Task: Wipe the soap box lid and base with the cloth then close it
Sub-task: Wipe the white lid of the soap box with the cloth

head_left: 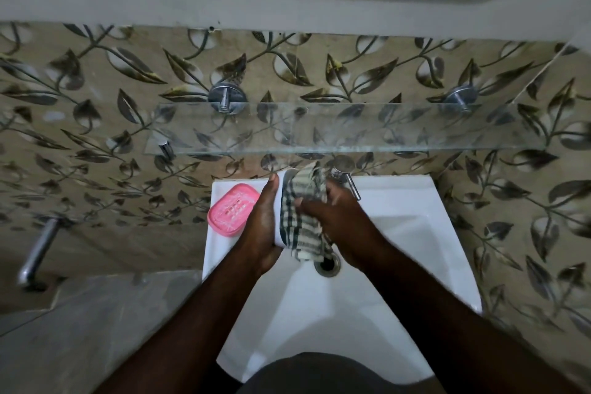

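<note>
The pink soap box base lies open on the back left corner of the white sink. My left hand holds the white soap box lid upright over the basin, only its edge showing. My right hand presses a checked green-and-white cloth against the lid's inner side. The cloth drapes down toward the drain and hides most of the lid.
A steel tap stands at the back of the sink, just right of my hands. The drain is below the cloth. A glass shelf juts from the leaf-patterned tiles above. A metal pipe sticks out at the left.
</note>
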`<state>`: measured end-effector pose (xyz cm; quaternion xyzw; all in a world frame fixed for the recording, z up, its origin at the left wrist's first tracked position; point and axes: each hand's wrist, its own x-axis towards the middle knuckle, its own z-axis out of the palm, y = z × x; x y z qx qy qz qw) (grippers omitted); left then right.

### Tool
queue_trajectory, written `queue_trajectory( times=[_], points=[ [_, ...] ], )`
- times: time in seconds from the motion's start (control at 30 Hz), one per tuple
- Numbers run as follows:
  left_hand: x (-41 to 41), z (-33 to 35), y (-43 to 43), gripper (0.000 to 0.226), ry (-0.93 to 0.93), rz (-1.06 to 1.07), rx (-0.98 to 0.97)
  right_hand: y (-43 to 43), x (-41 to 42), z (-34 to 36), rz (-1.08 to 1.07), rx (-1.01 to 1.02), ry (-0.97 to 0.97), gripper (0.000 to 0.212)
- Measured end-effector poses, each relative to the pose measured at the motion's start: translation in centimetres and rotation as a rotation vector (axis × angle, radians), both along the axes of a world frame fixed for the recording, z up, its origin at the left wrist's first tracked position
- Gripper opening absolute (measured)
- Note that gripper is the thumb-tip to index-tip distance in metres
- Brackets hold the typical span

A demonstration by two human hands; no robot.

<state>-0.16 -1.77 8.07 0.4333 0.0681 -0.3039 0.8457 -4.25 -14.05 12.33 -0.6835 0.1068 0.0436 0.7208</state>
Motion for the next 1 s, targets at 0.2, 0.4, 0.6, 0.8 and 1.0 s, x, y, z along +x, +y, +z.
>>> queue_trajectory(
  times=[0.2,0.4,0.6,0.8,1.0],
  points=[
    [-0.4,-1.1,0.8,0.06,0.02,-0.038,-0.162,-2.4,-0.8,0.7,-0.131,0.133,0.022,0.024],
    [-0.4,-1.3,0.0,0.056,0.062,0.024,-0.04,-1.3,-1.7,0.3,-0.187,-0.398,-0.228,0.03],
    [-1.0,-1.7,-0.4,0.054,0.097,0.054,0.154,0.7,-2.7,-0.7,0.264,-0.958,-0.283,0.031],
    [-1.8,-1.9,0.3,0.043,0.036,0.111,0.187,1.2,-3.0,-0.9,0.336,-0.649,0.031,0.019],
    [-1.1,-0.1,-0.1,0.053,-0.006,0.001,0.107,1.3,-0.5,-0.3,-0.118,-0.197,-0.05,0.01]
  ],
)
